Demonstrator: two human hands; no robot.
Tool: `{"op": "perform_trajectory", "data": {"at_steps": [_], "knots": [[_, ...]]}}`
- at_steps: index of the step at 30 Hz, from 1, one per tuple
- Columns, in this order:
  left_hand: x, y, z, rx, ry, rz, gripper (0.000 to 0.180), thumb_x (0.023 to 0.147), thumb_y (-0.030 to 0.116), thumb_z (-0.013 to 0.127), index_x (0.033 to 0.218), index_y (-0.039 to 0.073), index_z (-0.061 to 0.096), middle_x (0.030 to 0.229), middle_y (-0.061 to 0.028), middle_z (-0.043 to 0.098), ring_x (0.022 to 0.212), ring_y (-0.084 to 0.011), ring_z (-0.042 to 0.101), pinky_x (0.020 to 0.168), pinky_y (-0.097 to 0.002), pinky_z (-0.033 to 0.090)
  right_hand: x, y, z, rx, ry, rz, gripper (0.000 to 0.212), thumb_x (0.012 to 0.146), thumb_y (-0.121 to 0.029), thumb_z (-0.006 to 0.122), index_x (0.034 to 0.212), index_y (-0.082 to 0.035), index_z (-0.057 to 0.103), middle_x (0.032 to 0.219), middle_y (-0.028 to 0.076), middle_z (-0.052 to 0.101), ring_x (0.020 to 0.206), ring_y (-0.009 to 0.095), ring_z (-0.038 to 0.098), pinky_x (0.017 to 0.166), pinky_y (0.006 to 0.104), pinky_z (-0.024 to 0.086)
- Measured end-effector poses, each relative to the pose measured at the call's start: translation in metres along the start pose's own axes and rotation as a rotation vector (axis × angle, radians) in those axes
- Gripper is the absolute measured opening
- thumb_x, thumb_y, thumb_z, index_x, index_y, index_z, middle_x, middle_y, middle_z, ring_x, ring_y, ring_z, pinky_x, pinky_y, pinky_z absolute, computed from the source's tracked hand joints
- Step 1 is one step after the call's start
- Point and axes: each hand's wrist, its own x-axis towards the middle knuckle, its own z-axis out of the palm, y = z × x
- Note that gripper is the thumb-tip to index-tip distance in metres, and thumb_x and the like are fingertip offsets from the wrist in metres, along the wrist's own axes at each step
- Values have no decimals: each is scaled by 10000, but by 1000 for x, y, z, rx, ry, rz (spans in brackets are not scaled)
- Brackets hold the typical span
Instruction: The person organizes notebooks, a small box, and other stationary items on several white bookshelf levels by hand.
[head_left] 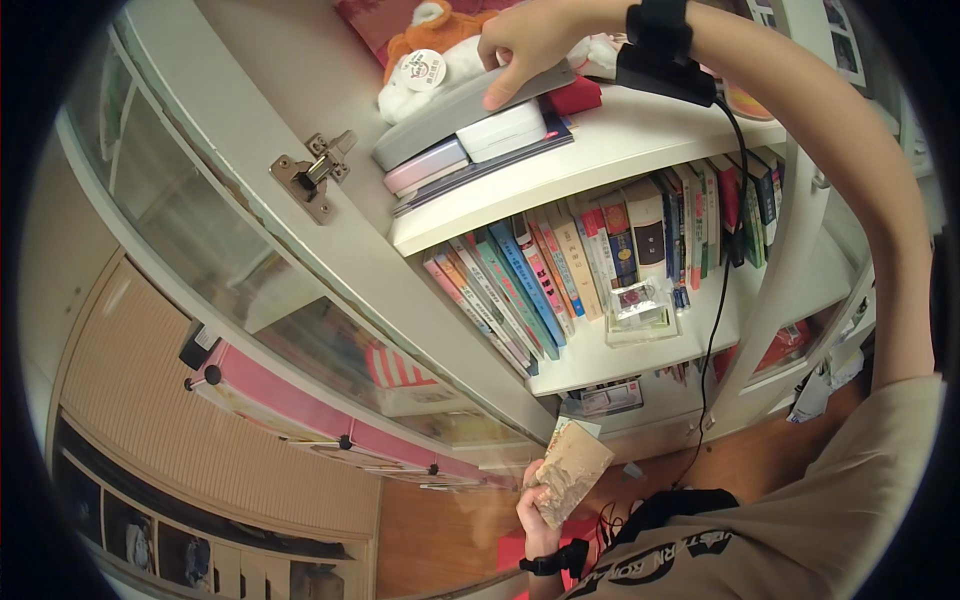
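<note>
My right hand (530,45) reaches up to the top shelf (600,165) of a white bookcase and grips the edge of a flat grey case (450,115) lying on a stack. Under the case sit a white box (503,130), a pink case (425,167) and a dark book. My left hand (535,500) is low, near my chest, and holds a beige, speckled cloth or sponge-like block (573,470) with a bit of white paper behind it.
A row of upright books (560,265) fills the middle shelf, with a clear plastic box (640,312) in front. An orange and white plush toy (430,45) sits behind the stack. The glass cabinet door (230,240) stands open at left. A black cable (715,300) hangs from my right wrist strap.
</note>
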Motion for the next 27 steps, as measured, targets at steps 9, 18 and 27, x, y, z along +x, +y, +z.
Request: {"op": "perform_trajectory", "data": {"at_steps": [9,18,27], "knots": [[-1,-5,8,32,-46,-28,518,756,81,498,1269,9,507,1216,-156,578,1137,-298,555,984,-403,452,6,-2,-2,11,-37,-53,710,732,-594,727,1135,-15,652,1047,185,690,967,302,663,808,377,518],[-11,-10,-15,32,-6,-23,522,750,81,494,1265,-2,511,1222,-159,576,1134,-297,560,988,-389,450,5,-3,-3,-86,-79,62,703,745,-575,728,1096,30,653,1014,195,693,945,320,667,808,379,520],[-12,-13,-2,49,-31,-68,518,759,93,496,1268,0,506,1242,-163,568,1161,-297,548,998,-398,444,-3,-10,9,105,77,-186,608,691,-405,818,1033,69,651,1016,227,682,949,347,654,814,407,516]]}}
